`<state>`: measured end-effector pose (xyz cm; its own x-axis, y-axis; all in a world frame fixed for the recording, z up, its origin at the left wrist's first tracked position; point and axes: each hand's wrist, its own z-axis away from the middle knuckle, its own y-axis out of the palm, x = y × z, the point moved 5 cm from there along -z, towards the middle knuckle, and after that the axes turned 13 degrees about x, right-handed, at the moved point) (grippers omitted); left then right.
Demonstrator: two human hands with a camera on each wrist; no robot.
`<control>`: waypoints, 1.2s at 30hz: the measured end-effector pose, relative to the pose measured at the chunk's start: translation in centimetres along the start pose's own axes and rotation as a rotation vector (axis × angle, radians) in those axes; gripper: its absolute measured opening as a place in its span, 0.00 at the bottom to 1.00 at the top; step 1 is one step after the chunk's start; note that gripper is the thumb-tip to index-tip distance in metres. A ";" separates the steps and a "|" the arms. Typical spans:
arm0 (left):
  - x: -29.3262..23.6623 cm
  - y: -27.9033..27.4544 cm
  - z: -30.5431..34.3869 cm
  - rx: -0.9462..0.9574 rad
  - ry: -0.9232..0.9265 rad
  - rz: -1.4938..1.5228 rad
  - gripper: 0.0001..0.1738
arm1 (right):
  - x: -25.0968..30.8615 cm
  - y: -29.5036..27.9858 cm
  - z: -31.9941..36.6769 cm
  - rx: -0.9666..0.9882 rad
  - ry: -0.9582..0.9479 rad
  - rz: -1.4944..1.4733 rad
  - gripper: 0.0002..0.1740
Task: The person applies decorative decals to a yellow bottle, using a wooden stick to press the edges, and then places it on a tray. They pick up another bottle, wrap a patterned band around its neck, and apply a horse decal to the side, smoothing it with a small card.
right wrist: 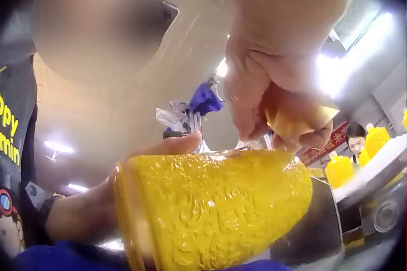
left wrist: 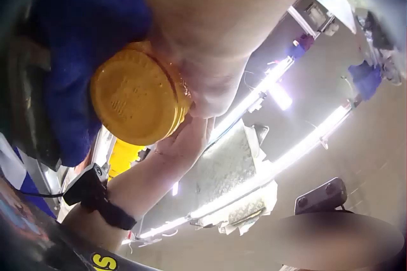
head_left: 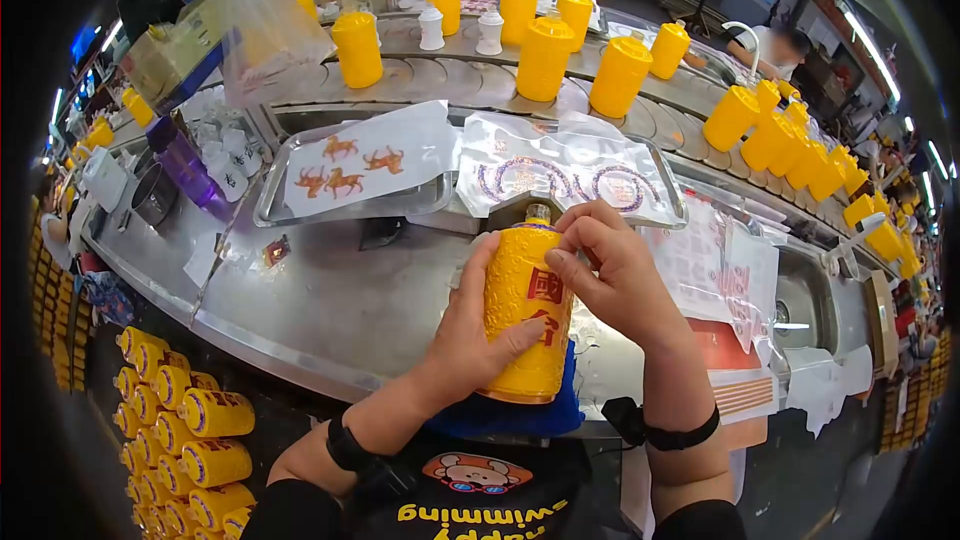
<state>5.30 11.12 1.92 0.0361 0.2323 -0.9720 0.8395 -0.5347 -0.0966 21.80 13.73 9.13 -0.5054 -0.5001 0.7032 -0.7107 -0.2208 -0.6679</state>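
A yellow embossed bottle (head_left: 515,340) with red characters stands tilted above a blue cloth (head_left: 572,395) at the table's front edge. My left hand (head_left: 470,325) grips its side, thumb across the front below the characters. Its round base (left wrist: 130,96) faces the left wrist camera. My right hand (head_left: 615,265) is at the bottle's shoulder, thumb and bent forefinger touching it beside the upper red character. In the right wrist view the fingers (right wrist: 245,121) reach down onto the embossed wall; I cannot tell whether they pinch anything. The narrow neck (head_left: 538,212) shows above a patterned band.
Behind the bottle, a metal tray (head_left: 350,205) bears sheets with horse decals (head_left: 345,180) and purple ring decals (head_left: 525,178). Yellow bottles (head_left: 545,60) line the conveyor beyond. More bottles (head_left: 215,415) are stacked at lower left. A sink (head_left: 800,305) and printed sheets lie right.
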 end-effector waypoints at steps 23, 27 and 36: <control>0.6 0.0 -0.1 0.015 -0.007 0.141 0.50 | 0.0 0.7 -1.2 -0.053 -0.060 0.027 0.07; 0.7 0.0 -0.1 0.012 0.012 0.159 0.50 | 0.0 0.5 -0.7 -0.112 -0.062 0.067 0.07; 0.7 -0.1 -0.1 0.038 0.023 0.214 0.51 | -2.1 2.9 5.5 -0.110 0.199 -0.389 0.30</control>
<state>5.27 11.41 1.31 0.2237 0.1285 -0.9662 0.7906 -0.6036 0.1028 23.52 9.53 4.39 -0.2670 -0.2242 0.9372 -0.9088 -0.2650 -0.3223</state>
